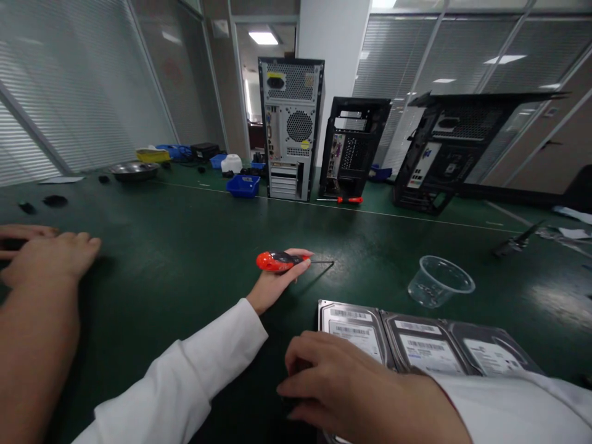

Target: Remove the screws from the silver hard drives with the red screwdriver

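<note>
My left hand is closed round a red and black screwdriver, just above the green table. The shaft points right, and its tip is at or close to the tabletop. My right hand hangs in front of the hard drives, fingers bent and drawn together. Whatever may be between those fingers is hidden. Three hard drives lie side by side: a left one, a middle one and a right one. My right hand and sleeve cover part of them. Behind them stands a clear plastic cup with small bits, perhaps screws, at its bottom.
Computer cases, a tall one, a smaller one and an opened one, stand at the back. Another screwdriver lies before them. Farther left are a blue bin and a metal bowl. Another person's hands rest at the left.
</note>
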The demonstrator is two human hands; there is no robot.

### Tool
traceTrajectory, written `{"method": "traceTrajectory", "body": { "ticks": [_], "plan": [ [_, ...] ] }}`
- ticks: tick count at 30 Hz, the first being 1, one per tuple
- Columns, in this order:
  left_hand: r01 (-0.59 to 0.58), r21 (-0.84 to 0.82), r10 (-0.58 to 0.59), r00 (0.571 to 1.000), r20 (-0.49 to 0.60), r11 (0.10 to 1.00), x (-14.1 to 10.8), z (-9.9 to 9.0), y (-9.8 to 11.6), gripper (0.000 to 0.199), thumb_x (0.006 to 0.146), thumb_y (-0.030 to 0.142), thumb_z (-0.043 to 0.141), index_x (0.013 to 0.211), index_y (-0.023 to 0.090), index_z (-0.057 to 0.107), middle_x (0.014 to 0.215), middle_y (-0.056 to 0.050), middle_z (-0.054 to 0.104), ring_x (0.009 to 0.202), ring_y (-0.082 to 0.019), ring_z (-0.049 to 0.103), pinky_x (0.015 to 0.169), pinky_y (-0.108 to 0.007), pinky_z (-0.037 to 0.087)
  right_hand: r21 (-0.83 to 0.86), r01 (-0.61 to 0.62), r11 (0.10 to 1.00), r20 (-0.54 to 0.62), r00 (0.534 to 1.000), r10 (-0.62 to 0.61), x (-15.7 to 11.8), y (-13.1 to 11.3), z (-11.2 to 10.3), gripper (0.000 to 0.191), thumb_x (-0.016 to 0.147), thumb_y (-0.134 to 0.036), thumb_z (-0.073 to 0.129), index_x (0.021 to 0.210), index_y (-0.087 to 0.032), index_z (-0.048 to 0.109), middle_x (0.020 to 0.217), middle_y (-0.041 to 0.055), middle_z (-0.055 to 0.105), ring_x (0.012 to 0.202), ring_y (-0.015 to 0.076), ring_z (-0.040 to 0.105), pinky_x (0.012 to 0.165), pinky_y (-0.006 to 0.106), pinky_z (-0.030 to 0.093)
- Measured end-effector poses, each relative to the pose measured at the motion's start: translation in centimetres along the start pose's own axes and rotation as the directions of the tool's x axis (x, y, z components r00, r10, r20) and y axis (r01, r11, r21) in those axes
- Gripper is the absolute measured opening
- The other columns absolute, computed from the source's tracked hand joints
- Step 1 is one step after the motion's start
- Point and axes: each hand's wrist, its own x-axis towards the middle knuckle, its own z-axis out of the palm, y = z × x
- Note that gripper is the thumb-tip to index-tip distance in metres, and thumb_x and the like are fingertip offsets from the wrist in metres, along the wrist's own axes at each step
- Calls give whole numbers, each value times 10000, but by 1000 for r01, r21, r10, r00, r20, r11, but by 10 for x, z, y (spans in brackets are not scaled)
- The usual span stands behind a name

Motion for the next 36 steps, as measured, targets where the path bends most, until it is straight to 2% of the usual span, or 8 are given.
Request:
{"method": "traceTrajectory", "body": {
  "ticks": [6, 11, 16, 20, 22, 25, 28, 36],
  "plan": [
    [7, -21, -7, 1000, -3, 1000, -1, 0, -2, 409, 856, 482, 735, 1094, 149, 755, 925, -60, 674, 707, -129, 530, 690, -270, 466, -41, 13, 999, 14, 1000, -13, 8, 3, 9, 145, 965, -177, 695, 1027, -152, 824, 1061, 74, 730, 888, 155, 655, 712, 246, 462],
    [18, -28, -18, 1000, 1, 999, -1, 0, -2, 406, 856, 490, 732, 1088, 158, 748, 945, -62, 678, 686, -122, 522, 670, -265, 462, -64, 28, 998, 15, 1000, -27, 6, -1, 11, 119, 952, -162, 696, 930, -174, 812, 1039, 52, 756, 956, 180, 671, 792, 274, 447],
    [14, 5, -14, 1000, -14, 1000, -1, 0, -2, 415, 862, 506, 726, 1099, 165, 753, 915, -61, 673, 728, -148, 548, 710, -288, 475, 15, 35, 999, 8, 999, -35, 12, 4, 13, 68, 898, -166, 741, 911, -167, 808, 969, 48, 784, 919, 172, 699, 855, 279, 457],
    [12, 0, -12, 1000, -13, 1000, -2, 0, -1, 422, 864, 494, 730, 1108, 151, 751, 933, -63, 678, 734, -142, 546, 731, -286, 477, 142, 19, 990, -77, 997, -8, -6, 13, 11, 76, 857, -189, 798, 932, -178, 802, 967, 19, 776, 974, 148, 693, 993, 280, 430],
    [14, -10, -14, 1000, 2, 1000, -1, 0, -1, 414, 862, 485, 734, 1103, 148, 749, 950, -65, 683, 725, -133, 540, 718, -275, 476, 269, 27, 963, -156, 988, 16, -20, 17, 10, 74, 827, -187, 821, 898, -176, 803, 924, 18, 770, 968, 154, 684, 958, 282, 447],
    [15, -24, -14, 1000, 9, 1000, -1, 0, -1, 398, 858, 470, 742, 1090, 147, 749, 968, -65, 687, 709, -122, 532, 703, -264, 480, 391, -6, 920, -152, 986, 71, -37, 20, 12, 57, 822, -205, 837, 854, -176, 801, 897, 28, 768, 953, 177, 693, 1028, 357, 424],
    [13, -19, -12, 1000, 7, 1000, -1, 0, -1, 398, 860, 477, 736, 1087, 150, 749, 980, -64, 691, 701, -117, 527, 689, -257, 484, 407, -36, 913, -112, 990, 89, -44, 23, 15, 82, 825, -247, 848, 858, -193, 796, 914, 25, 755, 977, 194, 687, 1086, 405, 380],
    [11, -8, -11, 1000, 0, 1000, -1, 0, 0, 394, 862, 480, 738, 1084, 155, 755, 949, -58, 694, 709, -122, 537, 691, -257, 490, 376, 8, 926, -86, 996, 26, -44, 26, 19, 152, 923, -370, 771, 960, -223, 775, 1020, -4, 740, 1072, 175, 651, 1146, 383, 293]
  ]
}}
